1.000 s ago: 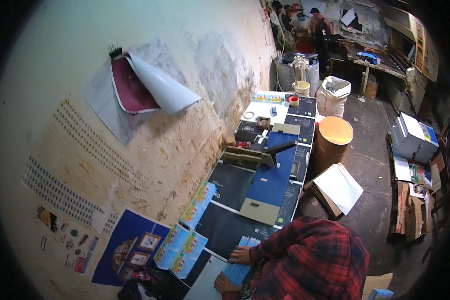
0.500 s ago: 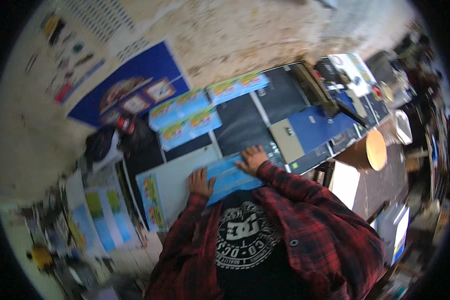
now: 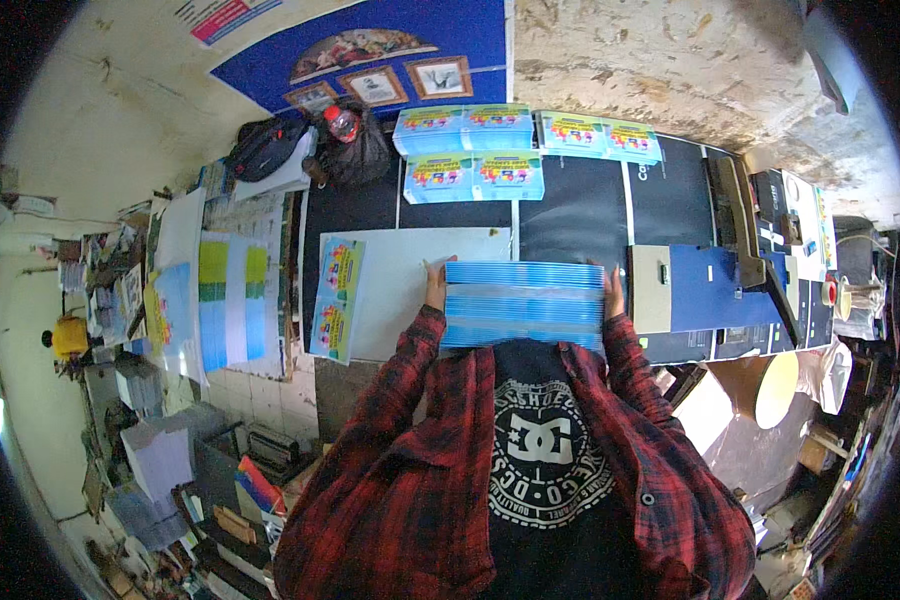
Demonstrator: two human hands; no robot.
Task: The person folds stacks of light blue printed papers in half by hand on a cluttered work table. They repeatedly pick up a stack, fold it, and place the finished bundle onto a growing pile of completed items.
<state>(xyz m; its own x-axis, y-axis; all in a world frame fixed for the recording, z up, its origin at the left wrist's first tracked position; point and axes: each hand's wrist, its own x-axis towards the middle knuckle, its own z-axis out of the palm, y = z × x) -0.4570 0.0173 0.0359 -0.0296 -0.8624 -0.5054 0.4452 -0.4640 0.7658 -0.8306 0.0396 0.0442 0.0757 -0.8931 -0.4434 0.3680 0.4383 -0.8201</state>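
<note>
A wide bundle of thin blue printed booklets (image 3: 525, 305) is at the table's near edge, right in front of my chest. Its edges show as many blue and white lines. My left hand (image 3: 436, 287) holds the left end, its fingers partly hidden behind the bundle. At the opposite end my right hand (image 3: 613, 290) grips in the same way, so the bundle is held between both palms. Under and beside my left hand is a pale board (image 3: 400, 260). On its left part rests a strip of colourful printed covers (image 3: 337, 298).
Stacks of printed booklets (image 3: 473, 177) stand along the back. A black plastic bag (image 3: 358, 150) with a red-capped bottle sits at the back left. On the right are a blue board (image 3: 700, 285) and a long-armed paper cutter (image 3: 735, 220). Printed sheets (image 3: 232, 300) lie left.
My hands have gone from lying flat on top of the blue booklets to holding the two ends. The bundle now shows its edges, and my view has turned and levelled.
</note>
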